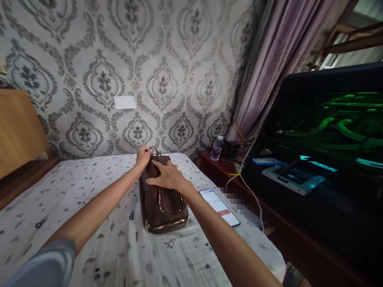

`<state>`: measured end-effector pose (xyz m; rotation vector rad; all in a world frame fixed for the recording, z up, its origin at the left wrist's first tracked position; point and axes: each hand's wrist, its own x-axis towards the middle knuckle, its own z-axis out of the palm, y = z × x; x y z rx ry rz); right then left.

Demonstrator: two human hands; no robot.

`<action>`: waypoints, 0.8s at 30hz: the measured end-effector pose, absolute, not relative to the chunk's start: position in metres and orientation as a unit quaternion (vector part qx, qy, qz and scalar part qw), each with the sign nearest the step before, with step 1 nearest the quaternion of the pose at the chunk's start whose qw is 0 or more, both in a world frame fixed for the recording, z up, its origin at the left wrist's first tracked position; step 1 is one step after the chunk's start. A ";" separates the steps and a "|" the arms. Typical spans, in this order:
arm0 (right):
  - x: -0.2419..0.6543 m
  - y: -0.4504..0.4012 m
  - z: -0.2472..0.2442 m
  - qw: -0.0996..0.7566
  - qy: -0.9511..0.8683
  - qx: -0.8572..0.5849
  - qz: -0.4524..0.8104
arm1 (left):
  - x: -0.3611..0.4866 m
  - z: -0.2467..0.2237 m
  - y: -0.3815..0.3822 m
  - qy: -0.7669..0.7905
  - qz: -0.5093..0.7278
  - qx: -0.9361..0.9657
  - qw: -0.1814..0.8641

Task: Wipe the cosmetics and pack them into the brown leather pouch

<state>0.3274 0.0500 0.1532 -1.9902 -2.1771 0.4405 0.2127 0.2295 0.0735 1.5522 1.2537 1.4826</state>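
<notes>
A brown leather handbag (165, 206) with gold-coloured zips lies on the bed, its long side pointing away from me. At the bag's far left corner my left hand (143, 157) is closed, fingers pinched on the edge near a thin dark strap; the exact part between the fingertips is too small to tell. My right hand (168, 176) lies on top of the bag, fingers spread and touching the leather. A handle trimmed with gold links curves below that palm.
Right of the bag lies a phone (219, 207) with a lit screen. White patterned bedding (109, 246) covers the bed. A plastic bottle (217, 148) and cables stand on the dark red table (206, 159), beside a large black computer case (331, 176). A wooden cabinet (15, 130) is at left.
</notes>
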 end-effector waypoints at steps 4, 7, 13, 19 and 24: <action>0.326 0.048 0.153 0.084 -0.723 -0.670 0.147 | 0.213 0.076 0.217 0.451 0.588 0.575 0.345; 0.325 0.048 0.152 0.085 -0.718 -0.675 0.150 | 0.212 0.078 0.209 0.437 0.596 0.568 0.363; 0.327 0.051 0.145 0.099 -0.718 -0.672 0.153 | 0.210 0.079 0.198 0.426 0.599 0.550 0.397; 0.326 0.051 0.137 0.149 -0.709 -0.677 0.128 | 0.209 0.081 0.196 0.436 0.588 0.543 0.411; 0.326 0.050 0.132 0.162 -0.707 -0.676 0.126 | 0.205 0.081 0.200 0.455 0.569 0.560 0.394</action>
